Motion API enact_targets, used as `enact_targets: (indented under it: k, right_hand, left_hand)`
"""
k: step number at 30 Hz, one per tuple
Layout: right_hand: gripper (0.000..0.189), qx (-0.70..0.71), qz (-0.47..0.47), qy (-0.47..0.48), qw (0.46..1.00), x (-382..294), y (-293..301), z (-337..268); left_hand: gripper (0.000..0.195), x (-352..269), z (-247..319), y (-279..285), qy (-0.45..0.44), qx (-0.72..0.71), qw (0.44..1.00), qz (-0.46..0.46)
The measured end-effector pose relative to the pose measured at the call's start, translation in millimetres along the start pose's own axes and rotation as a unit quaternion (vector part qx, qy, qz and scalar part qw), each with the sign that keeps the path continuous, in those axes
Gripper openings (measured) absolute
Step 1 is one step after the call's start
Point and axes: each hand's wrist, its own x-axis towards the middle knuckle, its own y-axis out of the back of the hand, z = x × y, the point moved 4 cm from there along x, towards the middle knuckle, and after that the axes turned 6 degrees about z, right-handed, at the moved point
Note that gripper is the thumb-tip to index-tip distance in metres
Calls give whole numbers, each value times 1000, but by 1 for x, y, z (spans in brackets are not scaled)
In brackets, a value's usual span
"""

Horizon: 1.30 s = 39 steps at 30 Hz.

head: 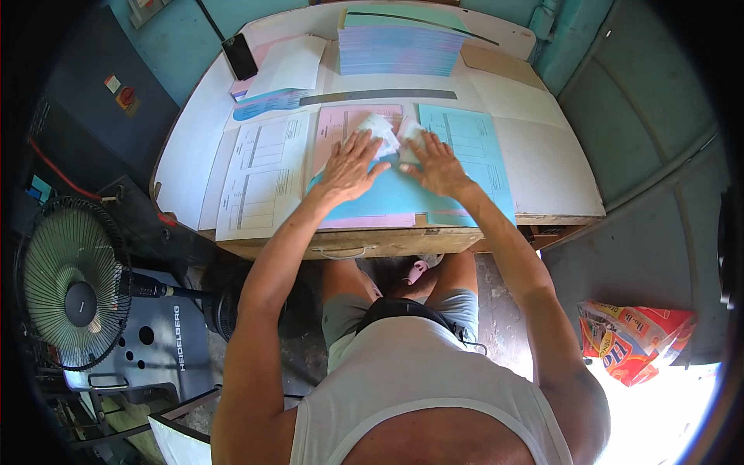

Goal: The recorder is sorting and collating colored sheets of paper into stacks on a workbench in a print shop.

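My left hand [351,168] lies flat, palm down, on a curled blue sheet [383,189]. A folded white piece [381,131], paper or cloth, shows beyond its fingertips. With its fingers spread, my right hand [439,165] rests toward the sheet's right side, against a second pale folded piece [410,129]. What lies under both palms is hidden. Partly covered by the blue sheet is a pink printed form [337,119]. White printed forms [261,174] lie to the left, and light-blue printed forms [494,174] to the right.
A tall stack of pink and blue paper [401,52] stands at the back of the table, behind a flat metal strip [378,96]. A phone [239,57] is mounted at the left rim. Below are a drawer handle [343,253] and, leftward, a fan [75,285].
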Motion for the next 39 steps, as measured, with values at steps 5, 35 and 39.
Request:
enact_targets:
  k: [5,35,39]
  right_hand:
    - [78,17,75,-90,993,12,-9,45]
    - [33,399,155,-215,878,-42,57,71]
    - [38,216,74,-266,936,-32,38,65]
  left_hand:
    - [72,15,-41,-1,95,-12,994,52]
    - [22,-30,-101,48,220,-307,893,243]
    - [29,-19,-67,37,320,-189,923,103]
